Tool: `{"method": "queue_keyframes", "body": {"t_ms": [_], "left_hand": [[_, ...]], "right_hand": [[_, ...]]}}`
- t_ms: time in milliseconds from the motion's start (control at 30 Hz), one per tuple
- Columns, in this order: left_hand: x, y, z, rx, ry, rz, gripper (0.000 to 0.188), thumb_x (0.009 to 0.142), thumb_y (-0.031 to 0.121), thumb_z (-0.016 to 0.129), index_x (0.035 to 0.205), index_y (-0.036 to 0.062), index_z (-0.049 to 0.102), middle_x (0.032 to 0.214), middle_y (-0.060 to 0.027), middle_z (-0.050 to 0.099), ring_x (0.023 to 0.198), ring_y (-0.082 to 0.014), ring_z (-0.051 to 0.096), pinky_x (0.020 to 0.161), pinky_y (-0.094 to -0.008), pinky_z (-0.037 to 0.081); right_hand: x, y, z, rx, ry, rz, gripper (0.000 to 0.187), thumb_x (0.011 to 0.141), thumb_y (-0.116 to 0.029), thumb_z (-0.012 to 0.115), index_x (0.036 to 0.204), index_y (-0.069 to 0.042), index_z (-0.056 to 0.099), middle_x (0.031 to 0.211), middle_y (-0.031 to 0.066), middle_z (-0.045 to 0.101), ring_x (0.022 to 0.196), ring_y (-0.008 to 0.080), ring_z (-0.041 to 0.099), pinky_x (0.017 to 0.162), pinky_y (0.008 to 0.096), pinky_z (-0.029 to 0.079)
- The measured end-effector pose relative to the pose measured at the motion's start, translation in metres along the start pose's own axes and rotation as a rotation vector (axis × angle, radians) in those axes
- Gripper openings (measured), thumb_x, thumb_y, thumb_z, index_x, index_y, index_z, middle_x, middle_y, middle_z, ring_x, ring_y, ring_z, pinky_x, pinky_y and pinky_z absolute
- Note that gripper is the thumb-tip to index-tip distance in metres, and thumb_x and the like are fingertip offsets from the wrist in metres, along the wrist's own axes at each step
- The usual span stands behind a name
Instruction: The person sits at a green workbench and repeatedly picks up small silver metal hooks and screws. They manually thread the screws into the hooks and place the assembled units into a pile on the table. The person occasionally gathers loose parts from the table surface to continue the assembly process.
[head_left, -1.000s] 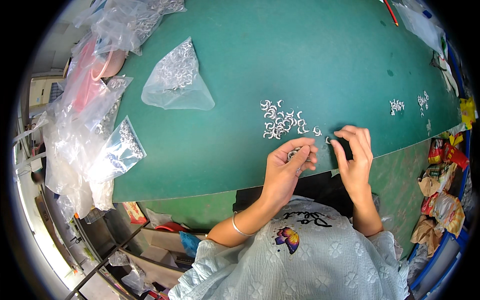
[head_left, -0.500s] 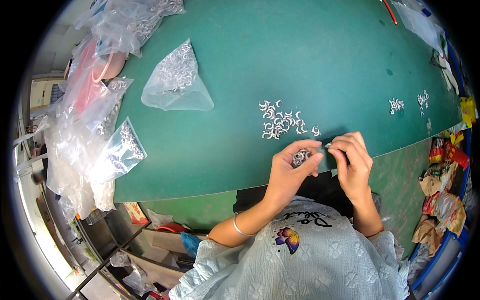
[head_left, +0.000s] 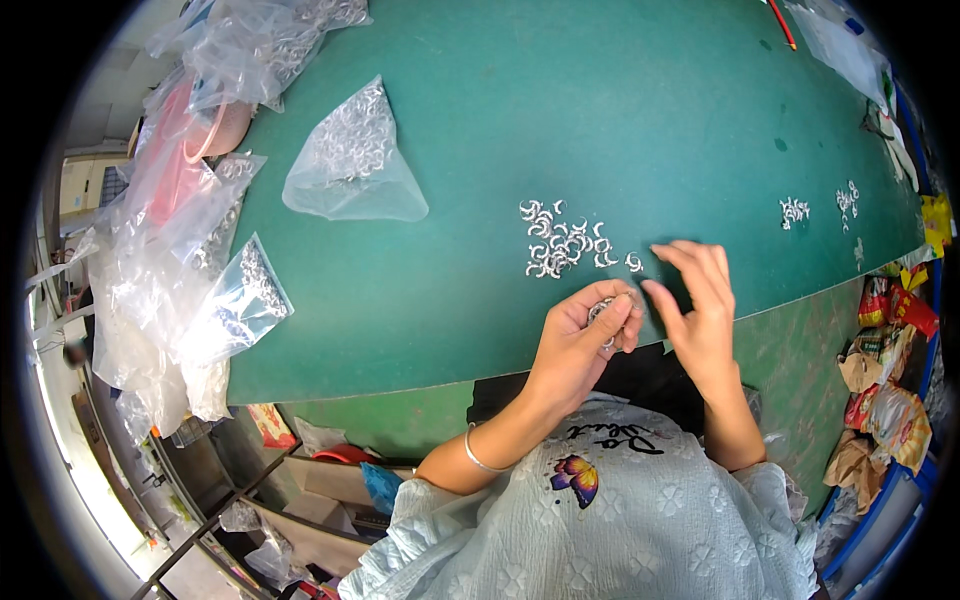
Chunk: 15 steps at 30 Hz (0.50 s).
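My left hand (head_left: pixel 575 340) is closed around a small bunch of silver ring-like metal pieces (head_left: pixel 600 308), with the thumb lying across them. Most of the bunch is hidden by the palm and fingers. Just to its right, my right hand (head_left: pixel 703 315) has thumb and fingers apart, and no piece shows between them. Its fingertips hover close to a single curved metal piece (head_left: pixel 634 263) on the green table (head_left: pixel 470 110). Left of that piece lies a loose pile of small C-shaped silver pieces (head_left: pixel 565 245).
Two small clusters of silver pieces (head_left: pixel 794 212) lie at the right. A clear bag of pieces (head_left: pixel 355 160) sits left of centre. More plastic bags (head_left: pixel 150 290) and a pink basket (head_left: pixel 225 130) crowd the left edge. A red pencil (head_left: pixel 782 25) lies far right.
My right hand has opened from a pinch and moved slightly up, toward the single piece. The small piece at its fingertips no longer shows there. My left thumb has closed over the bunch.
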<state>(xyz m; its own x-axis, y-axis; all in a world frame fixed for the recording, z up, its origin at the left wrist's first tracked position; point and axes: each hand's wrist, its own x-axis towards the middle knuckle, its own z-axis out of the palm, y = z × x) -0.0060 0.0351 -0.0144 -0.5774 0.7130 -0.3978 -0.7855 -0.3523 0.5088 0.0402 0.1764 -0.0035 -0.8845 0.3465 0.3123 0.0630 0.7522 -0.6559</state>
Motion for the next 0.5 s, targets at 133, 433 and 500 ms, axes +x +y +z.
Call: {"method": "queue_keyframes", "body": {"t_ms": [133,433,500], "left_hand": [[-0.001,0.000,-0.002,-0.054,-0.042,0.030,0.014,0.089,0.017,0.053,0.092,0.0026,0.052,0.081,-0.0027,0.050,0.068,-0.0078,0.044,0.059,-0.0213,0.037],[-0.001,0.000,-0.005,-0.107,-0.031,0.072,0.016,0.089,0.013,0.052,0.101,0.0024,0.055,0.086,-0.0052,0.053,0.074,-0.0103,0.049,0.068,-0.0244,0.044],[-0.002,-0.001,-0.002,-0.096,-0.023,0.085,0.018,0.089,0.012,0.052,0.104,0.0021,0.055,0.087,-0.0056,0.054,0.075,-0.0104,0.049,0.069,-0.0249,0.045]], "right_hand": [[-0.002,0.001,0.012,-0.151,-0.049,-0.060,0.025,0.064,-0.006,0.070,0.087,-0.003,0.060,0.089,0.0073,0.054,0.082,0.0248,0.049,0.068,0.0344,0.036],[-0.002,0.013,0.010,0.028,0.055,-0.046,0.011,0.070,0.000,0.065,0.080,-0.001,0.062,0.079,0.0083,0.057,0.071,0.0213,0.050,0.064,0.0293,0.037],[-0.003,0.012,0.005,0.267,0.068,0.089,0.011,0.072,0.002,0.063,0.082,-0.001,0.062,0.079,0.0091,0.058,0.070,0.0186,0.050,0.064,0.0260,0.038]]}}
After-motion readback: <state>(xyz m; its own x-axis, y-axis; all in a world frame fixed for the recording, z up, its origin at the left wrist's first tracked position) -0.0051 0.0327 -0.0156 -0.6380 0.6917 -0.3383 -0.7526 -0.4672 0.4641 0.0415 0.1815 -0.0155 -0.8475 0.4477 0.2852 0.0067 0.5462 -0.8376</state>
